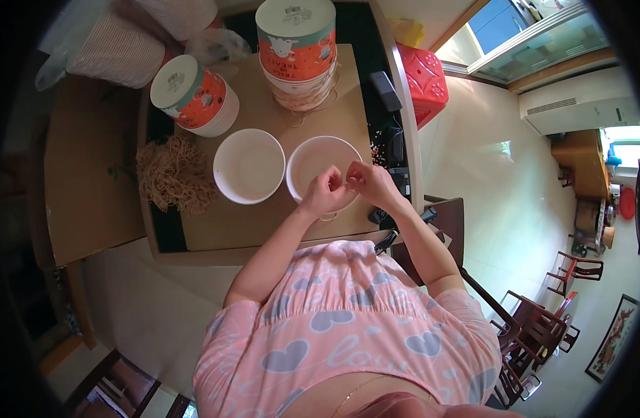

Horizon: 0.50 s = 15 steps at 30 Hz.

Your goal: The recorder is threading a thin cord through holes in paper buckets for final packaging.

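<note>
White bucket [304,161], head view: mouth up on a cardboard sheet [264,230], directly beneath the person's two hands. Left hand [322,190] and right hand [371,183] meet over its near right rim, fingers bent and bunched, tips almost together; whether they pinch a strand between them I cannot tell. A thin pale loop [328,219] shows just below the rim. Walls look like stiff card: I judge the bucket light, smooth, easily dented under a hard squeeze; best held by the rim, or with a palm spread round its side. Count: two open white buckets, the second bucket [249,167] just left of the first; two upturned orange-printed groups, a short one [198,97] and a tall nested stack [295,52], its number hidden; one heap of tan string [172,174]; at least two pale ribbed stacks [118,52] upper left; one red stool [421,83] beyond the table's right edge.
</note>
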### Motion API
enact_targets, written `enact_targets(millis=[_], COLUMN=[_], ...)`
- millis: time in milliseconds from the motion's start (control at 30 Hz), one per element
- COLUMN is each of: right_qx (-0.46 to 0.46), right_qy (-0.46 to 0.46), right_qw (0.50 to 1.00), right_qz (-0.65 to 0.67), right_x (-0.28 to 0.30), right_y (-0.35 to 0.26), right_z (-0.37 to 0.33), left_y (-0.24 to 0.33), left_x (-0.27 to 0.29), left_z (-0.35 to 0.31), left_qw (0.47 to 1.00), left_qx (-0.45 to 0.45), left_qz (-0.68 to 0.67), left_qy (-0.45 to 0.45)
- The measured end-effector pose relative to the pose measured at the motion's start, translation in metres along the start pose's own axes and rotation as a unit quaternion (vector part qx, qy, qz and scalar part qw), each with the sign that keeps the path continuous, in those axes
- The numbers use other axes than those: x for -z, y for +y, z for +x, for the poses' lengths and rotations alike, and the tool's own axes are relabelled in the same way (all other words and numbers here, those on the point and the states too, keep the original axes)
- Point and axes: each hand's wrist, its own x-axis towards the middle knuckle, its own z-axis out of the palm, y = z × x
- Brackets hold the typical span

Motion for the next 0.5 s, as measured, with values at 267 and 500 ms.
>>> enact_targets(millis=[267,500], right_qx=[-0.007,0.048], right_qy=[0.011,0.035], right_qw=[1.0,0.998], right_qz=[0.021,-0.001], right_x=[-0.002,0.0], right_y=[0.003,-0.003], right_z=[-0.002,-0.016], left_y=[0.017,0.015], left_x=[-0.005,-0.005], left_z=[-0.019,-0.02], left_qw=[0.948,0.939], left_qx=[-0.163,-0.174], left_qz=[0.271,0.295], left_qy=[-0.031,-0.041])
